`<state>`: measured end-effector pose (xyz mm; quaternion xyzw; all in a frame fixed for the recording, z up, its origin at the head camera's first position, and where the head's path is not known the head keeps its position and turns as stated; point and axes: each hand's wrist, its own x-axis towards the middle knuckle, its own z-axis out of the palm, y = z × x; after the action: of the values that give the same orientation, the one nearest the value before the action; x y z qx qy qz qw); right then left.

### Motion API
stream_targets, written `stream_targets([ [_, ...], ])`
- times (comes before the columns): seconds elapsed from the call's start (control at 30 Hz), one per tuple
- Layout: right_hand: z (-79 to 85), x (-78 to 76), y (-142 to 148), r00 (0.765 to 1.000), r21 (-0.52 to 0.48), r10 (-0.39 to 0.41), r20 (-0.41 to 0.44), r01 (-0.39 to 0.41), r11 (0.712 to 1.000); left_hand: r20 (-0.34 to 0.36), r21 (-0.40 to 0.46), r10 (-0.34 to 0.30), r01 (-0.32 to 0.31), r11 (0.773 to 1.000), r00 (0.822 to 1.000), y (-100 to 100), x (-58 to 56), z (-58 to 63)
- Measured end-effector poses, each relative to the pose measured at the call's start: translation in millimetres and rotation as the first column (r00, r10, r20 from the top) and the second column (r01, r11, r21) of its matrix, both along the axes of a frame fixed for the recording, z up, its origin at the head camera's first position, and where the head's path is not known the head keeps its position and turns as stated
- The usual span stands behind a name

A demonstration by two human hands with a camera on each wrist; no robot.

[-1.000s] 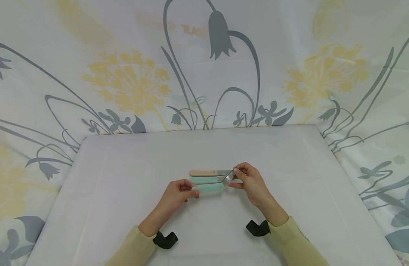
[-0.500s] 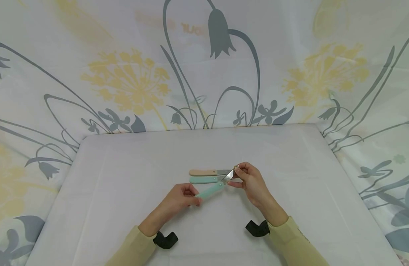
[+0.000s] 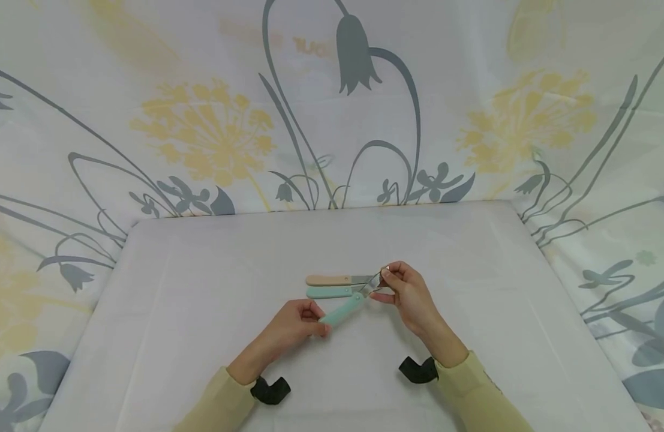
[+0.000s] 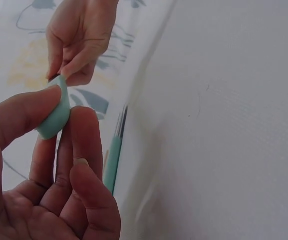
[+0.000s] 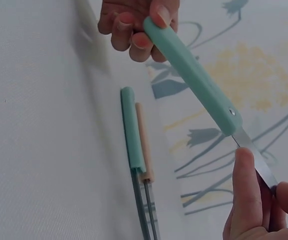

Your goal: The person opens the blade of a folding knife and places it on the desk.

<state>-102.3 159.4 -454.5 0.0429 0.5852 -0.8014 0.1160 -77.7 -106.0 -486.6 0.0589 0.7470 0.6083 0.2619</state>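
Note:
A folding knife with a mint-green handle (image 3: 343, 310) is stretched between both hands above the table. My left hand (image 3: 291, 324) pinches the handle's rear end between thumb and fingers. At the other end my right hand (image 3: 412, 300) pinches the shiny blade (image 5: 256, 155) near its tip. Blade and handle stand roughly in one line, joined at a rivet. Behind it, side by side on the table, lie another mint-green knife (image 3: 329, 292) and a beige-handled knife (image 3: 329, 280), their blades pointing right. In the head view the right hand partly hides those blades.
The table (image 3: 202, 270) has a white cover. A flower-printed curtain (image 3: 332, 120) rises along its back and sides. Black wrist mounts (image 3: 270, 391) sit at both cuffs.
The left hand has moved slightly down and right, swinging the mint handle from level to slanted, in line with the blade. The right hand has stayed nearly in place.

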Motion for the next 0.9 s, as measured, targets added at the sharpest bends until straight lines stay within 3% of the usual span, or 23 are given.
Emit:
stream_targets([
  [0.13, 1.0, -2.1, 3.3, 1.000, 0.018, 0.008, -0.012, -0.008, 1.000, -0.015, -0.004, 0.025, -0.025, 1.000, 1.000, -3.9, -4.1, 5.2],
  [0.27, 0.9, -5.1, 8.2, 1.000, 0.072, 0.012, -0.023, -0.010, 0.997, -0.033, 0.024, 0.089, -0.088, 0.996, 0.995, -9.9, -11.1, 10.8],
  [0.53, -4.7, -17.2, 14.6, 0.999, 0.210, 0.010, -0.050, 0.001, 0.978, -0.097, 0.059, 0.221, -0.216, 0.975, 0.970, -18.9, -32.7, 19.3],
  [0.9, -14.8, -41.2, 13.9, 0.996, 0.355, -0.019, -0.083, 0.047, 0.934, -0.141, 0.044, 0.284, -0.280, 0.959, 0.948, -19.4, -67.3, 19.2],
])
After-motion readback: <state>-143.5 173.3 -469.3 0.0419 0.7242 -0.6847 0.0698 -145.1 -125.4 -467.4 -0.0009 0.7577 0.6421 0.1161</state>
